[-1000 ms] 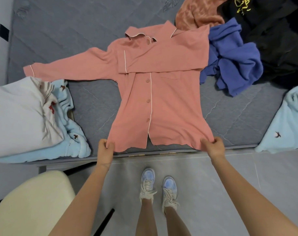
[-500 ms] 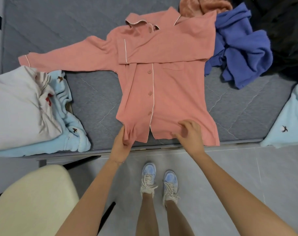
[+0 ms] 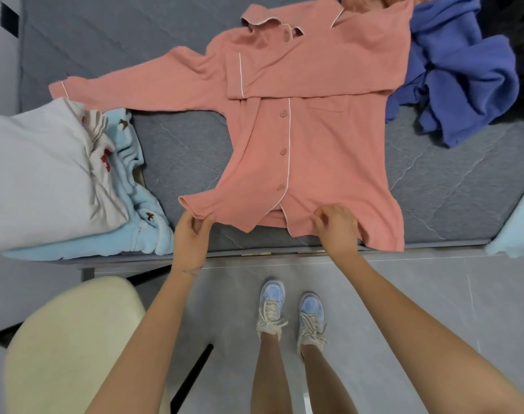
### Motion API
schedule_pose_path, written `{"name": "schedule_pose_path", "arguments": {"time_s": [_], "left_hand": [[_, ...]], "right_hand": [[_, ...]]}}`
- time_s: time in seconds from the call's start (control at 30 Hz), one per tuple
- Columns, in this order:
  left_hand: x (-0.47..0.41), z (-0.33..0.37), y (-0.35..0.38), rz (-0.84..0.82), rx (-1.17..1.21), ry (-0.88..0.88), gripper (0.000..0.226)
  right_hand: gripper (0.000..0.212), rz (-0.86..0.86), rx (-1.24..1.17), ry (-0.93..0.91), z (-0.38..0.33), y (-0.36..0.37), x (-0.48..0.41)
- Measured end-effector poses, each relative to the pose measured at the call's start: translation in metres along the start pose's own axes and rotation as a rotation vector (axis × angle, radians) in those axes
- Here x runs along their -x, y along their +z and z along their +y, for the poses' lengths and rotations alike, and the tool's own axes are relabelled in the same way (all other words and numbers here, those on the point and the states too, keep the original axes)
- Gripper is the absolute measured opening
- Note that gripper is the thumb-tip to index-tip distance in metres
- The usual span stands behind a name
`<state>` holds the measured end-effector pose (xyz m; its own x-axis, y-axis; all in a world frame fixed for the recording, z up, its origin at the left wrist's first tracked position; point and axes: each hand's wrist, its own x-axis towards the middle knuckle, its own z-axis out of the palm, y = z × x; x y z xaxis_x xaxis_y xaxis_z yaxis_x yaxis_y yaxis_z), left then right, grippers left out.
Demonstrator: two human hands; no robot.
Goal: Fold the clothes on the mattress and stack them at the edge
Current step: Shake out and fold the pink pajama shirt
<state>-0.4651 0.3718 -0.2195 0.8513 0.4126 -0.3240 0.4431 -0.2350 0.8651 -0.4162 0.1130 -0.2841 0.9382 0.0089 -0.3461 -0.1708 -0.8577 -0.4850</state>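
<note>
One pink shirt (image 3: 308, 144) lies front up on the grey mattress (image 3: 171, 150), one sleeve folded across its chest, the other stretched out left. Two hands grasp its near hem: the left hand (image 3: 192, 234) pinches the left corner, and the right hand (image 3: 337, 231) pinches near the placket. Left of the shirt, a white garment (image 3: 39, 174) lies on a light-blue garment (image 3: 141, 234), both folded. To its right lies one crumpled blue garment (image 3: 464, 79).

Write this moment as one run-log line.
left hand: pinches pink pajama shirt hem | right hand: pinches hem | one sleeve: folded across chest
</note>
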Motion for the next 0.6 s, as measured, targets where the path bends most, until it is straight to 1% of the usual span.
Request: {"name": "schedule_pose_path", "arguments": {"time_s": [0.1, 0.17, 0.23, 0.27, 0.3, 0.37, 0.43, 0.47, 0.53, 0.6], "left_hand": [[-0.004, -0.005, -0.009, 0.015, 0.019, 0.002, 0.012], [-0.006, -0.006, -0.011, -0.004, 0.128, -0.036, 0.011], [-0.007, -0.012, -0.014, -0.032, 0.200, -0.078, 0.012], [-0.007, -0.017, -0.015, -0.046, 0.179, -0.091, 0.013], [-0.007, -0.024, -0.017, -0.077, 0.121, -0.100, 0.013], [-0.001, -0.040, -0.018, -0.159, -0.073, -0.128, 0.016], [0.007, -0.056, -0.017, -0.192, -0.252, -0.154, 0.021], [0.010, -0.062, -0.017, -0.190, -0.290, -0.168, 0.022], [0.012, -0.070, -0.016, -0.187, -0.364, -0.196, 0.024], [0.010, -0.075, -0.013, -0.166, -0.437, -0.204, 0.031]], "right_hand": [[0.016, 0.016, -0.132, 0.007, -0.003, -0.005, -0.002], [0.018, 0.016, -0.204, 0.058, -0.008, -0.009, -0.004], [0.020, 0.013, -0.211, 0.082, -0.011, -0.012, -0.009], [0.020, 0.007, -0.206, 0.084, -0.011, -0.013, -0.012], [0.020, -0.004, -0.197, 0.083, -0.012, -0.014, -0.014], [0.020, -0.021, -0.171, 0.062, -0.011, -0.014, -0.015], [0.020, 0.007, -0.142, 0.047, -0.009, -0.011, -0.010], [0.020, 0.044, -0.122, 0.061, -0.006, -0.010, -0.007], [0.028, 0.138, -0.068, 0.115, 0.002, -0.009, 0.001], [0.042, 0.170, -0.041, 0.164, 0.016, -0.012, 0.006]]}}
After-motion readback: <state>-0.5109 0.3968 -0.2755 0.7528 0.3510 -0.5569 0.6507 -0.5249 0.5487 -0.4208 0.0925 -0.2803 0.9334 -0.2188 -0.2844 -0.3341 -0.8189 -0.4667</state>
